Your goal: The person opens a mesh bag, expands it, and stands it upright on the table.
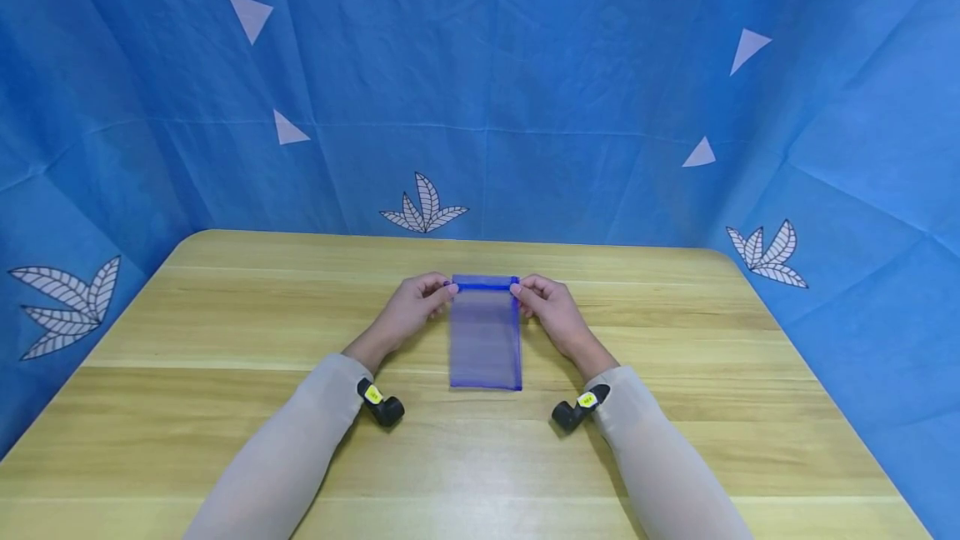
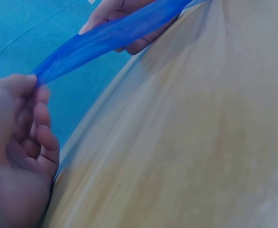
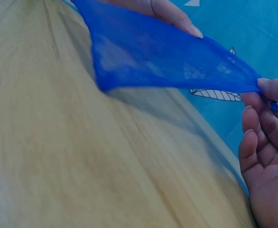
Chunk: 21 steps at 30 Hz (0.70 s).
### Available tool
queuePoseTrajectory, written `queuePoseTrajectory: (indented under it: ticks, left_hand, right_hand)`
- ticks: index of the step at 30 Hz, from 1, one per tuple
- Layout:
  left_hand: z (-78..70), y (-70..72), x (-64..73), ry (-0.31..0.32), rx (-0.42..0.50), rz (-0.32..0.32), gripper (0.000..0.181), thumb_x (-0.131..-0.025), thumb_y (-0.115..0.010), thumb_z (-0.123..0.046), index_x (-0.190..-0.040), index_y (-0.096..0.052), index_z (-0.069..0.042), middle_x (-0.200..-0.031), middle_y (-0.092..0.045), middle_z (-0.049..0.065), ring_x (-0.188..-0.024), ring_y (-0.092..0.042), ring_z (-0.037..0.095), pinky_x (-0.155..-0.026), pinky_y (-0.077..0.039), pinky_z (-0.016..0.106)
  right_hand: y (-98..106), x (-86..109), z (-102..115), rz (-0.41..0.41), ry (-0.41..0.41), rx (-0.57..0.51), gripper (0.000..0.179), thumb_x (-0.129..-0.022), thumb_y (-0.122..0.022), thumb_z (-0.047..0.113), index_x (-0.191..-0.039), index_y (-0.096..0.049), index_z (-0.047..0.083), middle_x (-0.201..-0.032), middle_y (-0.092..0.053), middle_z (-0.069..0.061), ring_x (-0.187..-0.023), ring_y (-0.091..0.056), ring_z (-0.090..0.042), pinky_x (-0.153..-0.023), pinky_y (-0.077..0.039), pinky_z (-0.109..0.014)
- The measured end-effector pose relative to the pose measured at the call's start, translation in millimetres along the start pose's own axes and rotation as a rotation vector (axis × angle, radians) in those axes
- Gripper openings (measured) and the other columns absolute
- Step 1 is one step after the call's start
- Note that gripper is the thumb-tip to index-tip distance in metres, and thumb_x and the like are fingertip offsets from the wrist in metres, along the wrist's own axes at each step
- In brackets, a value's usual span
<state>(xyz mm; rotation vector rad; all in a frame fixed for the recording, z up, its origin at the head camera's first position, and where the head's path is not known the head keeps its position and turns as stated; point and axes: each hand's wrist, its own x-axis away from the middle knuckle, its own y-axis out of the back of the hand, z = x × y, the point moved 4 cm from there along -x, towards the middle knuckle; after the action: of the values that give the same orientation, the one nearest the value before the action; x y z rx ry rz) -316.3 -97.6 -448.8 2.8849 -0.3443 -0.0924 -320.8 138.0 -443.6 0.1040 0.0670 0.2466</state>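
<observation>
A sheer blue mesh drawstring pouch [image 1: 485,340] hangs between both hands over the middle of the table, its darker blue band across the top. My left hand [image 1: 416,304] pinches the pouch's upper left side between thumb and forefinger. On the opposite side, my right hand [image 1: 553,309] pinches the upper right side the same way. In the right wrist view the pouch [image 3: 143,57] slants down toward the wood, one lower corner close over it, and a small blue end pokes out beside the right fingers [image 3: 251,142]. The left wrist view shows the pouch [image 2: 106,40] nearly edge-on.
The wooden table [image 1: 225,315] has rounded far corners. Behind it and on both sides hangs a blue curtain [image 1: 487,90] printed with white triangles and leaves. Each sleeve cuff carries a small black camera, one at left [image 1: 384,407] and one at right [image 1: 577,412].
</observation>
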Motion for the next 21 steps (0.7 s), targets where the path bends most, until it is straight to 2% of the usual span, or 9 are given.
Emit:
queuePoseTrajectory:
  ticks: [4,9,13,17,21]
  left_hand:
    - [-0.8,-0.7,1.8,0.002,-0.027,0.039,0.029,-0.094,-0.066,-0.036,-0.089,-0.063,-0.008,-0.075,-0.053,0.005,-0.068,-0.047,0.020,-0.056,-0.042,0.027]
    - [-1.3,-1.1,1.7,0.005,-0.008,0.029,0.031,-0.095,-0.065,-0.035,-0.085,-0.059,-0.007,-0.075,-0.052,0.005,-0.068,-0.046,0.021,-0.058,-0.042,0.027]
    - [-0.6,-0.6,1.5,0.004,0.006,0.011,0.030,-0.096,-0.064,-0.034,-0.086,-0.060,-0.006,-0.074,-0.052,0.006,-0.066,-0.045,0.021,-0.057,-0.041,0.027]
    - [-0.4,-0.3,1.4,0.007,0.002,0.000,0.026,-0.096,-0.064,-0.032,-0.088,-0.062,-0.007,-0.073,-0.051,0.005,-0.066,-0.045,0.020,-0.057,-0.041,0.026]
    - [-0.5,-0.2,0.5,0.012,-0.004,-0.009,0.024,-0.097,-0.063,-0.030,-0.089,-0.062,-0.007,-0.073,-0.051,0.005,-0.066,-0.045,0.018,-0.057,-0.041,0.026]
  right_hand:
    - [-1,4.4,10,-0.001,0.011,0.021,0.024,-0.099,-0.058,0.012,-0.098,-0.060,-0.012,-0.075,-0.057,-0.006,-0.068,-0.051,-0.020,-0.065,-0.047,-0.031]
    - [-6,15.3,31,0.007,0.033,0.034,0.020,-0.098,-0.060,0.009,-0.096,-0.061,-0.010,-0.076,-0.058,-0.010,-0.069,-0.053,-0.024,-0.067,-0.048,-0.033]
    - [-5,11.5,22,0.014,0.022,0.040,0.016,-0.097,-0.061,0.008,-0.096,-0.062,-0.008,-0.078,-0.059,-0.016,-0.070,-0.054,-0.026,-0.067,-0.048,-0.033]
    - [1,2.5,5,-0.004,0.017,0.041,0.021,-0.099,-0.060,0.013,-0.098,-0.063,-0.008,-0.084,-0.060,-0.025,-0.072,-0.053,-0.027,-0.067,-0.048,-0.032]
    - [3,0.6,1,-0.013,0.020,0.048,0.024,-0.099,-0.061,0.018,-0.100,-0.063,-0.006,-0.088,-0.060,-0.028,-0.073,-0.053,-0.026,-0.067,-0.047,-0.031]
